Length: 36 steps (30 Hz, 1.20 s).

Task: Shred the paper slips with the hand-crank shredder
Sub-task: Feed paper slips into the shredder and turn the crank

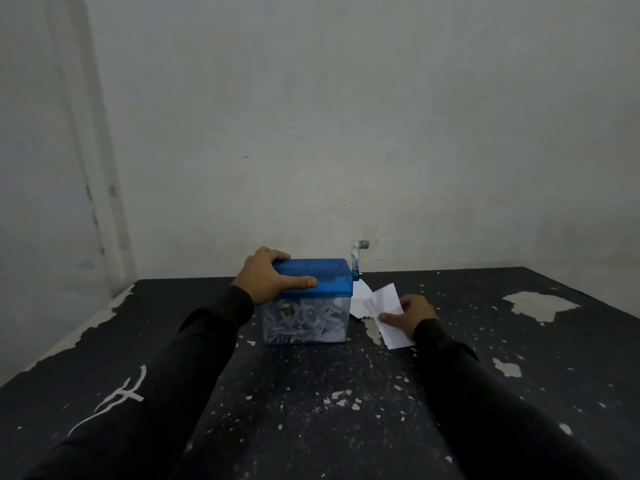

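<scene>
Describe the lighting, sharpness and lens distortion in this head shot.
Head view: dim, flat, cool light with no glare; the black table swallows detail, and both dark sleeves merge into it; wide-angle bending curves the wall corner at left; the shredder, left hand and right hand look slightly soft.

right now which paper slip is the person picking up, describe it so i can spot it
On the black table, look just right of the blue-lidded shredder. Two white slips lie there; it is the nearer slip, pinched by the right hand, not the slip against the shredder.
</scene>
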{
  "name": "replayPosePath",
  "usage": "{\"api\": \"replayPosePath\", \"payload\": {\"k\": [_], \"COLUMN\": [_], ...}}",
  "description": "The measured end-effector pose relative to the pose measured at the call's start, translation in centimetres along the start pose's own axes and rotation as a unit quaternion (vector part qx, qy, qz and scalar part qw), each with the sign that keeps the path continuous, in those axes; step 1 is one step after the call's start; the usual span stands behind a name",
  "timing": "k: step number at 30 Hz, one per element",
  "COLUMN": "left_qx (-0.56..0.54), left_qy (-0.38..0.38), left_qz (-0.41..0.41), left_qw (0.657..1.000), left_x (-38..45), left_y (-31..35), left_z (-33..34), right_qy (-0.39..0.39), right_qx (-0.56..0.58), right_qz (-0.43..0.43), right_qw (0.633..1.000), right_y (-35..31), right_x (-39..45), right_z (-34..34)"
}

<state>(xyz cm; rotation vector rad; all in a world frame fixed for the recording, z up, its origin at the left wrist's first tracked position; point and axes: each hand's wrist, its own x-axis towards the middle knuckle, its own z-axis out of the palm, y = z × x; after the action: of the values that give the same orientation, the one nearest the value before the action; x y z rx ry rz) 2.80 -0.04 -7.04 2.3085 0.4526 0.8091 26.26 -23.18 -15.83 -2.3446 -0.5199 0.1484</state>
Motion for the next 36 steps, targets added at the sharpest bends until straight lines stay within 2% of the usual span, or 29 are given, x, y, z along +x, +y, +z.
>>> {"api": "replayPosePath", "payload": {"k": [4, 9, 15, 20, 26, 30, 34, 36], "left_qx": [0.004, 0.003, -0.008, 0.006, 0.038, 0.092, -0.02, -0.091], "left_qy": [0.009, 0.004, 0.001, -0.002, -0.029, -0.017, -0.008, 0.0], "left_qz": [0.0, 0.001, -0.002, 0.0, 0.0, 0.059, 0.14, 0.145], "left_qw": [1.0, 1.0, 1.0, 1.0, 0.999, 0.994, 0.99, 0.985], "left_x": [0.1, 0.2, -0.1, -0.1, -0.4, -0.6, -0.7, -0.9], "left_y": [-0.3, -0.5, -0.1, -0.2, 0.8, 1.8, 3.5, 4.8], "left_z": [0.2, 0.2, 0.0, 0.0, -0.6, -1.1, -1.2, -1.2], "right_qy": [0.016, 0.017, 0.09, 0.161, 0.224, 0.249, 0.265, 0.24], "right_qx": [0.081, 0.046, 0.112, 0.232, 0.312, 0.339, 0.326, 0.321], "right_qz": [0.001, -0.009, -0.037, -0.102, -0.161, -0.23, -0.293, -0.311], "right_qw": [0.997, 0.999, 0.989, 0.954, 0.909, 0.878, 0.859, 0.862], "right_y": [0.2, -0.3, -0.7, -1.2, -3.8, -6.7, -10.0, -11.9], "right_x": [-0.1, -0.5, -1.1, -2.2, -3.8, -5.7, -6.7, -7.1], "right_z": [-0.2, -0.1, -1.3, -2.2, -3.4, -4.2, -4.2, -3.7]}}
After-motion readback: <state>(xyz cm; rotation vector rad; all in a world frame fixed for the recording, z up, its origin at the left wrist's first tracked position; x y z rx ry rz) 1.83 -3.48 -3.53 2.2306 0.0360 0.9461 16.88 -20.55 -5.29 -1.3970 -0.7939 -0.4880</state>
